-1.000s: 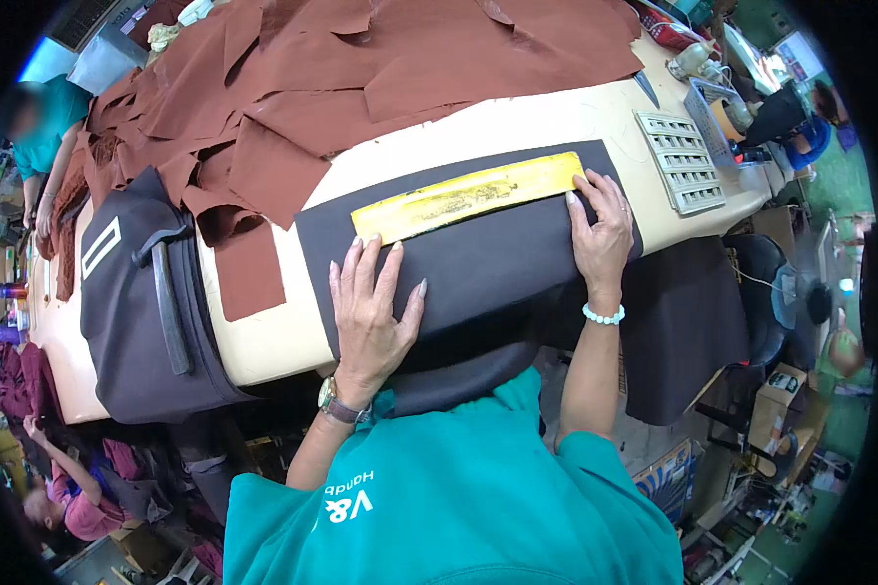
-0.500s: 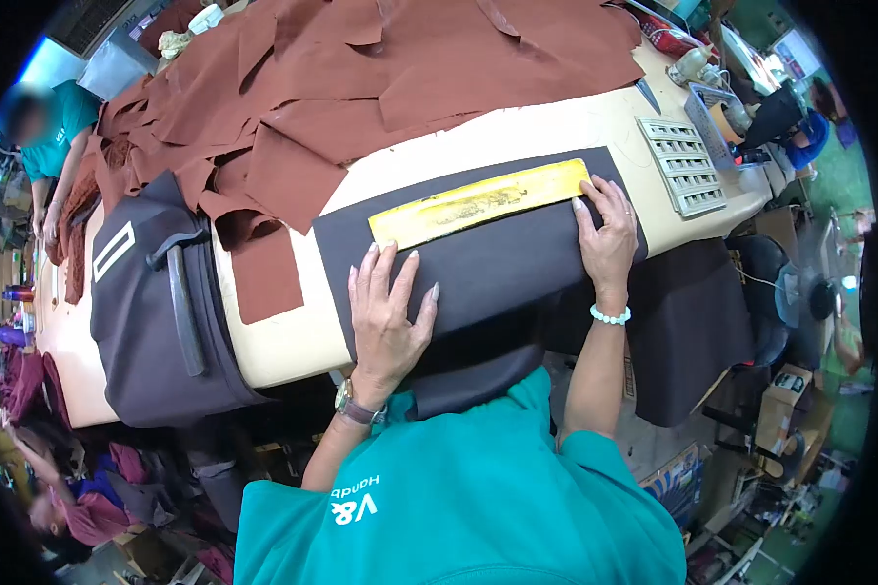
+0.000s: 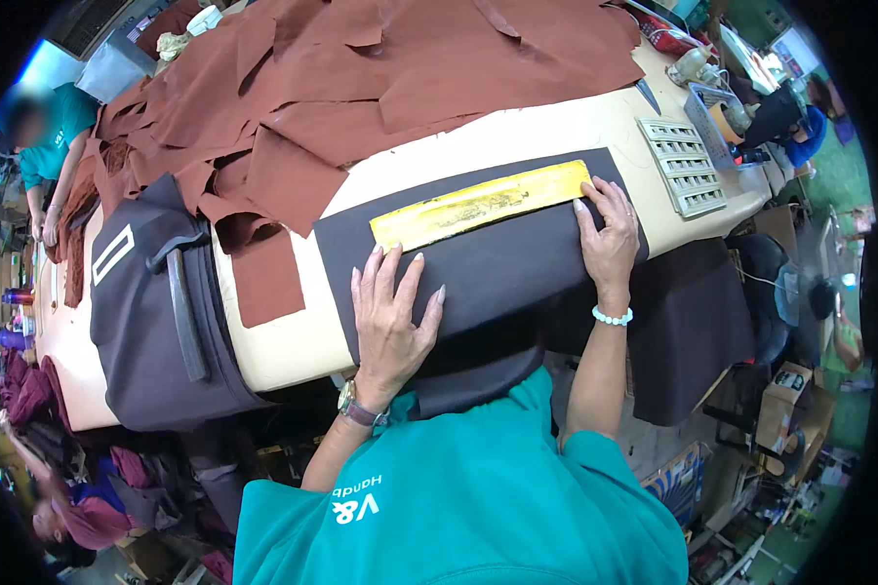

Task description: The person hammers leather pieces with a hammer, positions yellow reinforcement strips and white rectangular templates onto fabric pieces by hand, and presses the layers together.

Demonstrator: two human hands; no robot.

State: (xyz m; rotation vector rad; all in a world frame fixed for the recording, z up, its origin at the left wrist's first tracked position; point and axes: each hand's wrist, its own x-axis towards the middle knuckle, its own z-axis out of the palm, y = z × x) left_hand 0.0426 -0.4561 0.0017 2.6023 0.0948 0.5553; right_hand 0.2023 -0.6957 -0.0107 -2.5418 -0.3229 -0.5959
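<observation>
A long yellow strip-shaped piece (image 3: 480, 205) with dark smudges along its middle lies on a dark sheet (image 3: 498, 261) spread over the table's front edge. My left hand (image 3: 390, 317) rests on the sheet with fingers spread, its fingertips at the strip's lower left corner. At the strip's right end, my right hand (image 3: 607, 234) lies with its fingers apart, fingertips touching the end. Neither hand is closed around anything.
Folded dark material (image 3: 146, 322) bears a hammer (image 3: 183, 302) and a pale rectangular frame (image 3: 113, 253) at left. Reddish-brown sheets (image 3: 361, 88) cover the table's back. A slotted tray (image 3: 683, 166) and a basket (image 3: 712, 122) stand right. People work at the far left.
Compared with a second ago, the table and the things on it appear slightly further right in view. My hands stay at the strip's two ends.
</observation>
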